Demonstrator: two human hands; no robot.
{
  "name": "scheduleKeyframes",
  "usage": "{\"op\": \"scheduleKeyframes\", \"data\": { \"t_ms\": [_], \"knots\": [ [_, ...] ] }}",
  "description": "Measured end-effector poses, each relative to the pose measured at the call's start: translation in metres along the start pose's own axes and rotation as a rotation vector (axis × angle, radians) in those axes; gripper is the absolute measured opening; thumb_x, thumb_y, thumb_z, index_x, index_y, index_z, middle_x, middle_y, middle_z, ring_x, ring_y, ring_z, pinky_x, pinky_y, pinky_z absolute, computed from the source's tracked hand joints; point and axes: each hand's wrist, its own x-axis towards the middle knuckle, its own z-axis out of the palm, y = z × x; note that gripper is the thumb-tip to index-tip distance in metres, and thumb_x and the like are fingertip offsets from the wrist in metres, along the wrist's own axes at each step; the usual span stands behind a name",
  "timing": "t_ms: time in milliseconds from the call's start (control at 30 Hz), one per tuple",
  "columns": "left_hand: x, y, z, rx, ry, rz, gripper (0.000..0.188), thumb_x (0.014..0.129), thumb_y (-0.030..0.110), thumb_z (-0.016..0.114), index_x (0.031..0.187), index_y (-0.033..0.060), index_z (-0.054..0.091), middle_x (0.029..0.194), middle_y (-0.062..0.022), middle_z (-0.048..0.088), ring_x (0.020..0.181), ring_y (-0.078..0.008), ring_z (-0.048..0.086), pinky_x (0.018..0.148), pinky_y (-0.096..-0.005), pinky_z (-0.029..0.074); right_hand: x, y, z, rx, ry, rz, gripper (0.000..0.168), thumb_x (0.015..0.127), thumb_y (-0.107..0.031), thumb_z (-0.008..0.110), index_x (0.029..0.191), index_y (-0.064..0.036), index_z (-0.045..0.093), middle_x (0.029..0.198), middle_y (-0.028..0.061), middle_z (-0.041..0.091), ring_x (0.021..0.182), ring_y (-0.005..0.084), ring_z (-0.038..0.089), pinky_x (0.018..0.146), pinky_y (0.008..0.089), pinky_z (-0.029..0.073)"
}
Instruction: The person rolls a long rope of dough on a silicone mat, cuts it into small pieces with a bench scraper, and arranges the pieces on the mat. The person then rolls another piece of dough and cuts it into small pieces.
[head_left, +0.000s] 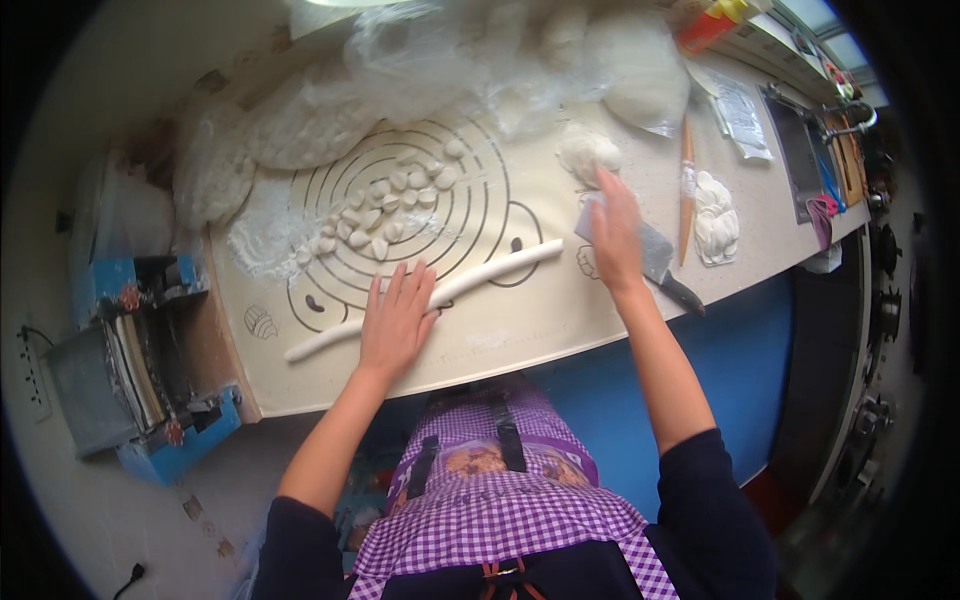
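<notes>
A long rope of white dough (499, 270) lies slantwise across the printed mat. My left hand (397, 319) rests flat on its middle-left part, fingers slightly apart. My right hand (616, 221) is blurred, over a cleaver (654, 251) lying flat at the mat's right side, its fingertips near a lump of dough (589, 154); whether it grips anything is unclear. Small cut dough pieces (375, 214) are scattered over the mat's printed rings, left of the lump.
Plastic bags of dough pieces (311, 124) line the back. Loose flour (266, 232) covers the mat's left. A wooden rolling pin (687, 191) and flattened dough pieces (716, 221) lie at right, before a sink (799, 154). A blue-framed roller machine (150, 360) stands left.
</notes>
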Motion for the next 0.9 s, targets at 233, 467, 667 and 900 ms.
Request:
{"op": "scheduleKeyframes", "data": {
  "t_ms": [233,467,667,900],
  "knots": [
    [-0.007,0.047,0.025,-0.313,0.094,0.164,0.052,0.088,0.013,0.066,0.137,0.0034,0.054,0.125,-0.0120,0.059,0.114,-0.0283,0.057,0.093,-0.0420,0.045,-0.110,0.072,-0.109,-0.277,-0.212,0.238,0.059,0.080,-0.001,0.064,0.137,-0.004,0.051,0.125,0.0176,0.055,0.118,0.0380,0.053,0.103,0.0449,0.044],
    [0.095,0.112,0.032,-0.370,0.147,0.299,0.038,0.088,0.012,0.066,0.123,0.0022,0.060,0.100,-0.0113,0.059,0.093,-0.0296,0.058,0.081,-0.0394,0.048,-0.089,0.084,-0.113,-0.327,-0.388,0.228,0.066,0.073,-0.006,0.067,0.136,-0.012,0.048,0.118,0.0163,0.054,0.108,0.0374,0.057,0.092,0.0452,0.050],
    [0.130,0.103,0.019,-0.443,0.226,0.075,0.031,0.088,0.009,0.069,0.117,0.0007,0.061,0.102,-0.0143,0.058,0.096,-0.0314,0.056,0.085,-0.0408,0.048,-0.098,0.034,-0.118,0.007,-0.312,0.504,0.049,0.084,-0.013,0.062,0.131,-0.014,0.045,0.085,0.0146,0.062,0.076,0.0407,0.064,0.071,0.0490,0.051],
    [0.124,0.109,0.016,-0.585,0.160,0.019,0.022,0.090,0.008,0.067,0.110,0.0001,0.061,0.105,-0.0148,0.060,0.098,-0.0342,0.056,0.086,-0.0430,0.047,-0.097,-0.056,-0.087,0.262,-0.399,0.665,0.027,0.098,-0.017,0.055,0.124,-0.013,0.049,0.073,0.0215,0.064,0.074,0.0455,0.065,0.066,0.0521,0.050]
  ]
}}
